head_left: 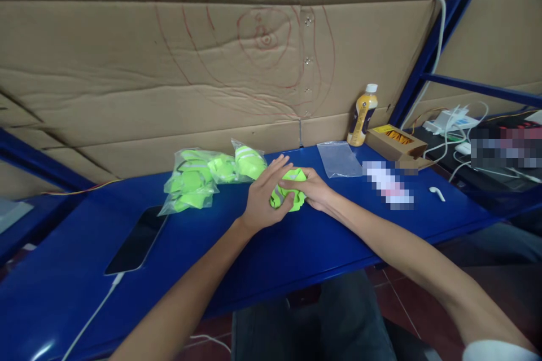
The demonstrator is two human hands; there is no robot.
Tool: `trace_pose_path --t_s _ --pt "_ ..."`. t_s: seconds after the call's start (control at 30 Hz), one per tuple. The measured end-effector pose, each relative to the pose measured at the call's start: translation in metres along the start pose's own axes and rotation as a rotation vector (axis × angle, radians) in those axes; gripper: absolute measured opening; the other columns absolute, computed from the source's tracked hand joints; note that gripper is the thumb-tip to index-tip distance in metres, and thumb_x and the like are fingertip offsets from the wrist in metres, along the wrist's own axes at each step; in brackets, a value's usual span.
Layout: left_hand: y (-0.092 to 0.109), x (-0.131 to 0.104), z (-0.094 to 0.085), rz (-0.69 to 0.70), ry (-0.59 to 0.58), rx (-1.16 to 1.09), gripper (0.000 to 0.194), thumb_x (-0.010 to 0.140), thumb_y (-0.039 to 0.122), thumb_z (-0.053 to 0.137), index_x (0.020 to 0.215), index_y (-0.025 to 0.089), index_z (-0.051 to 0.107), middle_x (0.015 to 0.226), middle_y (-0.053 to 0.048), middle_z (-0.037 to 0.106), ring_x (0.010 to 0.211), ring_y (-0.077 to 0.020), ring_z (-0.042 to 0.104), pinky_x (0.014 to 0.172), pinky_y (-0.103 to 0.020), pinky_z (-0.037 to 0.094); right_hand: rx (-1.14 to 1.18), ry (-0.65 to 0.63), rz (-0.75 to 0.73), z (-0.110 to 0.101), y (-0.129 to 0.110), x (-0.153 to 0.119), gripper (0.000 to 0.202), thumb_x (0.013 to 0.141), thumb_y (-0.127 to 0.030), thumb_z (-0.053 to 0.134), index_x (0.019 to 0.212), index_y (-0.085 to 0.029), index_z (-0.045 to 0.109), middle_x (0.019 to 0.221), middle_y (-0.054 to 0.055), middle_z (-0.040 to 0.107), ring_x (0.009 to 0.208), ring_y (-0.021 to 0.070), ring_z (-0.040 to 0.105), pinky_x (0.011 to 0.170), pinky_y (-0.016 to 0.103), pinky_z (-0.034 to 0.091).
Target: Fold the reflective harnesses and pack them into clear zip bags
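A bundled neon-green cloth with grey reflective bands (298, 198) is held between both hands above the blue table (339, 237). My left hand (265, 197) presses against its left side, fingers stretched upward and thumb across the front. From the right, my right hand (315, 187) grips it, with the thumb over the top and the other fingers mostly hidden behind. Just left of the hands lie several clear plastic bags of similar neon-green cloth (192, 180). A flat clear plastic bag (340, 159) rests to the right, behind the hands.
A phone (138, 241) with a charging cable (95, 316) lies at the left. On the right are a yellow bottle (363, 115), an open cardboard box (398, 144) holding orange packets, a blurred-out item (388, 183) and a white earbud (437, 194). Cardboard sheets (105, 51) wall off the back.
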State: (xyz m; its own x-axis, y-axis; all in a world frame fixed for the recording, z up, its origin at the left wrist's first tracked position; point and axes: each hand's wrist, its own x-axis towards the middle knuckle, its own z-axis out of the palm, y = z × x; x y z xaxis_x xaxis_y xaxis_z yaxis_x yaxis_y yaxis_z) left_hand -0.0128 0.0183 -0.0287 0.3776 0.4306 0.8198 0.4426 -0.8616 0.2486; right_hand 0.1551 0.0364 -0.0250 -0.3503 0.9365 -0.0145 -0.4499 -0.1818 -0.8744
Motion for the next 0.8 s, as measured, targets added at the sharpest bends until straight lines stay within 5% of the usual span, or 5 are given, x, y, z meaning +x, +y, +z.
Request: trace_pose_path --t_s 0.47,0.63,0.73,0.8 --pt "-0.002 0.009 -0.009 -0.029 0.113 0.011 0.059 0.100 0.046 0.066 0.153 0.022 0.056 0.149 -0.018 0.065 0.143 -0.0357 0.060 0.122 -0.057 0.046 0.031 0.117 -0.114 -0.006 -0.019 0.009 0.061 0.041 -0.024 0.107 0.096 -0.018 0.081 0.090 0.001 0.083 0.077 0.0171 0.076 0.080 0.032 0.063" --pt "-0.021 0.007 0.004 -0.404 0.297 -0.214 0.051 0.113 0.054 0.034 0.139 0.020 0.062 0.133 -0.016 0.072 0.116 -0.0274 0.074 0.101 -0.045 0.059 0.119 0.150 -0.272 -0.027 -0.049 0.017 0.061 0.046 -0.032 0.107 0.098 -0.019 0.077 0.101 0.006 0.084 0.094 0.0263 0.081 0.091 0.041 0.067" --pt "-0.028 0.017 0.033 -0.459 0.077 -0.017 0.047 0.110 0.052 0.041 0.125 0.015 0.067 0.112 -0.018 0.075 0.101 -0.0295 0.074 0.093 -0.048 0.060 0.173 0.201 -0.439 -0.050 -0.076 0.019 0.061 0.057 -0.040 0.104 0.105 -0.020 0.074 0.109 0.008 0.084 0.106 0.0292 0.081 0.094 0.044 0.069" --pt "-0.022 0.028 0.060 -0.362 -0.088 0.054 0.044 0.102 0.048 0.057 0.131 0.016 0.068 0.127 -0.021 0.072 0.119 -0.0368 0.068 0.107 -0.058 0.053 0.176 0.231 -0.536 -0.067 -0.090 0.021 0.060 0.063 -0.043 0.101 0.110 -0.021 0.073 0.113 0.007 0.084 0.111 0.0298 0.080 0.093 0.045 0.070"
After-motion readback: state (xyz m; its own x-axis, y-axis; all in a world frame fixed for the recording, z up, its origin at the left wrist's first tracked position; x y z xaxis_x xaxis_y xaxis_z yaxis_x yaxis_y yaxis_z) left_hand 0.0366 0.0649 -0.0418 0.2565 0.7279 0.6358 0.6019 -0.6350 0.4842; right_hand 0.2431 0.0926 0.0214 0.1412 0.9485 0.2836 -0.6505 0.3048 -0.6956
